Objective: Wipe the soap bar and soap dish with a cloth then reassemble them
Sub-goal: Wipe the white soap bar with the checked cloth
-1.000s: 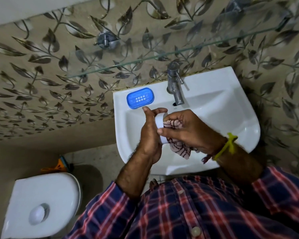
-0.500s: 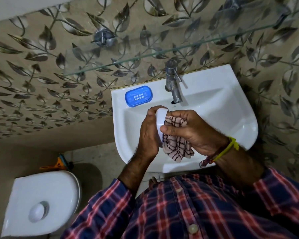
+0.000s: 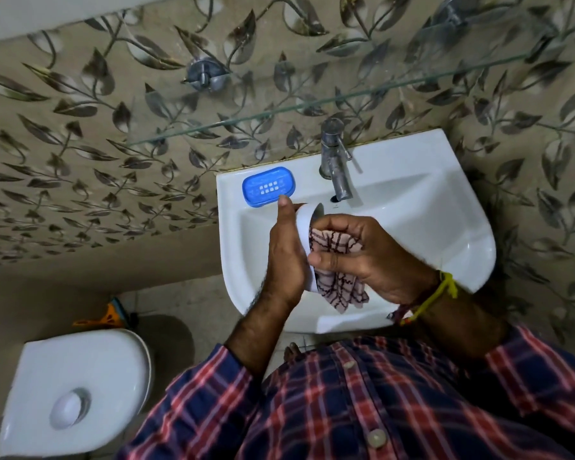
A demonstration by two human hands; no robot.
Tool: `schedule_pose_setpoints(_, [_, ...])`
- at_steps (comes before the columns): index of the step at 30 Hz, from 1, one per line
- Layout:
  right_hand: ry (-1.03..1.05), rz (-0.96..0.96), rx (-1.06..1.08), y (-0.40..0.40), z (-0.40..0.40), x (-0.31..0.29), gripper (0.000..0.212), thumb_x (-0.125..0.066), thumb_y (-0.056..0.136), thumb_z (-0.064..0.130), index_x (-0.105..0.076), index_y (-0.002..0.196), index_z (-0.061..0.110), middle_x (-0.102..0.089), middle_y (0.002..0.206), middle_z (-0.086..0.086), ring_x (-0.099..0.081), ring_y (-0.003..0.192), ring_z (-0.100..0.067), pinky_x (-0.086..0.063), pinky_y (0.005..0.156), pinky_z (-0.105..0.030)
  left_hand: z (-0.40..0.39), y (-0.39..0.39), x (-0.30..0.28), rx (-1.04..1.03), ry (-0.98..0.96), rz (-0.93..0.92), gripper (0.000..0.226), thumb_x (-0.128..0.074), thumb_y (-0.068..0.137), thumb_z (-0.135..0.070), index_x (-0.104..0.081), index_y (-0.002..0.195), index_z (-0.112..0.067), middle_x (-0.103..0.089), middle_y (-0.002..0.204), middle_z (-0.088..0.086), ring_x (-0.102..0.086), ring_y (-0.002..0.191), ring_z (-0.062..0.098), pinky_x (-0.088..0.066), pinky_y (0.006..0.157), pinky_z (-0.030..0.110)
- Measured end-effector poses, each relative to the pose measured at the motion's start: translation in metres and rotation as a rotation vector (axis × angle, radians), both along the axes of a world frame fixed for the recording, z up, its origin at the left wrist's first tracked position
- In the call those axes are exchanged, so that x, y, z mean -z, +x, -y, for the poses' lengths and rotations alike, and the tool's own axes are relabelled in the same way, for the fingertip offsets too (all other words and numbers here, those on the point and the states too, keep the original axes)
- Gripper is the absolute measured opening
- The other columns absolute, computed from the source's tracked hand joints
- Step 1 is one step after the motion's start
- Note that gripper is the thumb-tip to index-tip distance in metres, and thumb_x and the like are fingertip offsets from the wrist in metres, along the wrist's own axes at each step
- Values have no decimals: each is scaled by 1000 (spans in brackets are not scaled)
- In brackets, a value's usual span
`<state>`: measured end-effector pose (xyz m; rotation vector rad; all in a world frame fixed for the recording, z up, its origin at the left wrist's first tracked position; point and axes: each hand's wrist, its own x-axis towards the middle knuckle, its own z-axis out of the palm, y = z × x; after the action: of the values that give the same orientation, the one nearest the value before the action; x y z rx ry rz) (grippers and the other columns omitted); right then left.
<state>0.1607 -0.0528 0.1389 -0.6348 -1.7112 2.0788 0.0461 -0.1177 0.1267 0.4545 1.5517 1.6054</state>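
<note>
Over the white basin (image 3: 445,234), my left hand (image 3: 284,257) holds a white soap bar (image 3: 304,224) on edge, its palm against the bar's left side. My right hand (image 3: 362,257) grips a pink checked cloth (image 3: 337,283) and presses it against the bar's right face; the cloth's tail hangs down below the hands. The blue soap dish (image 3: 269,186), with a grid of drain holes, lies flat on the basin's back left ledge, just beyond my left fingertips. Much of the bar is hidden by both hands.
A metal tap (image 3: 336,161) stands at the basin's back centre, close to the hands. A glass shelf (image 3: 312,104) juts from the leaf-patterned wall above. A white toilet cistern lid (image 3: 77,390) sits low at the left, with an orange-blue item (image 3: 110,317) on the floor behind it.
The right hand has slid the cloth along the soap bar, and the left hand has turned the bar so more of its white edge shows. The dish has stayed put.
</note>
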Motion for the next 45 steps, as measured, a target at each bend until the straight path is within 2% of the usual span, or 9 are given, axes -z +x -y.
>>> schedule_pose_setpoints(6, [0, 78, 76, -3, 3, 6, 14, -74, 83, -5, -71, 97, -4, -73, 88, -20, -68, 80, -21, -58, 77, -33, -1, -3, -8, 116, -171, 79, 74, -15, 97, -74, -66, 85, -22, -69, 90, 11, -67, 88, 26, -55, 86, 40])
schedule_pose_setpoints(11, [-246, 19, 181, -7, -1, 5, 16, -65, 88, -10, -72, 97, 1, -76, 86, -11, -73, 77, -20, -62, 72, -31, 10, 2, 15, 87, -40, -78, 61, -29, 101, -66, -53, 142, -29, -67, 134, 2, -64, 123, 16, -52, 105, 40])
schedule_pose_setpoints(15, [0, 103, 114, -3, 0, 9, 13, -67, 90, -3, -71, 103, -6, -75, 97, -19, -72, 86, -22, -60, 83, -33, 7, 0, 16, 48, -46, 19, 55, -38, 102, -61, -61, 136, -25, -70, 129, 12, -66, 121, 33, -49, 105, 62])
schedule_pose_setpoints(20, [9, 126, 59, 3, 4, 13, 13, -67, 91, 0, -73, 102, -3, -76, 95, -15, -73, 87, -18, -59, 80, -31, 7, -4, 15, 73, -40, 8, 50, -42, 101, -56, -62, 135, -27, -67, 135, 8, -63, 126, 29, -46, 110, 58])
schedule_pose_setpoints(28, [128, 167, -23, 1, 4, 10, 29, -79, 85, 15, -68, 91, -12, -70, 86, -35, -72, 80, -36, -60, 82, -54, -3, -4, 6, 79, -179, 80, 56, -44, 95, -69, -62, 132, -30, -67, 136, 8, -68, 119, 29, -53, 103, 53])
schedule_pose_setpoints(32, [-310, 67, 170, -4, -2, 1, 12, -67, 90, 1, -69, 90, -12, -72, 86, -30, -70, 75, -30, -60, 73, -38, 5, -9, 3, 151, -83, -237, 70, -23, 91, -82, -39, 149, -48, -45, 157, -6, -49, 140, 16, -40, 117, 45])
schedule_pose_setpoints(35, [-502, 32, 122, 0, -12, -9, 18, -62, 92, 4, -63, 102, -11, -64, 86, -22, -67, 72, -29, -61, 70, -35, 16, -5, 18, 236, 130, -679, 75, -24, 96, -74, -49, 145, -23, -25, 167, 5, -20, 156, 14, -21, 121, 25])
schedule_pose_setpoints(40, [-542, -21, 143, -10, -3, -9, 26, -58, 97, 3, -59, 111, -19, -65, 88, -21, -67, 70, -26, -60, 66, -33, 6, 8, 23, 117, 147, -413, 86, -32, 94, -77, -56, 130, -2, -56, 146, 1, -49, 140, 14, -39, 116, 38])
schedule_pose_setpoints(45, [-227, 41, 56, 1, -2, -2, 12, -66, 91, 2, -66, 84, -8, -65, 75, -15, -62, 72, -25, -54, 74, -33, 12, 2, 22, 92, 94, -290, 77, -26, 88, -85, -63, 117, -24, -67, 128, 17, -64, 121, 36, -46, 106, 61])
